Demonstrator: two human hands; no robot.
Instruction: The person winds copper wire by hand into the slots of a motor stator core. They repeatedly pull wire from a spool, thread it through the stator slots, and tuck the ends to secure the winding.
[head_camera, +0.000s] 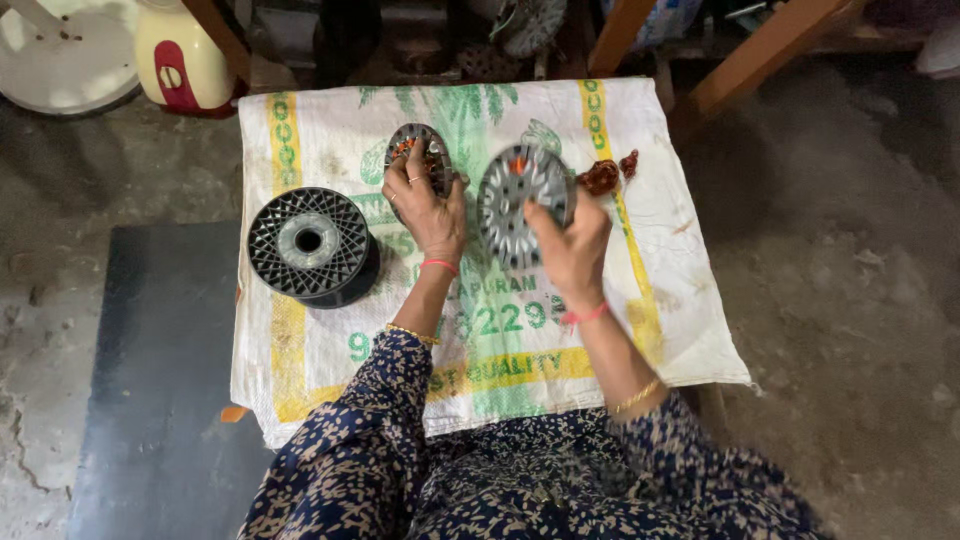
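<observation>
My left hand (425, 205) grips a round grey slotted metal disc (420, 150) with copper-coloured wire showing at its centre. My right hand (568, 245) holds a larger round grey disc (518, 195) with slots around its rim, tilted up off the surface. Both discs are above a white woven sack (320, 350) with green and yellow print, spread over a low table. Just right of the larger disc lies a small tangle of reddish-brown copper wire (608, 175).
A black plastic spool (310, 245) stands on the sack at the left. A dark mat (160, 380) covers the floor at the left. A cream and red appliance (180, 55), a white round part (60, 55) and wooden legs (760, 50) sit at the back.
</observation>
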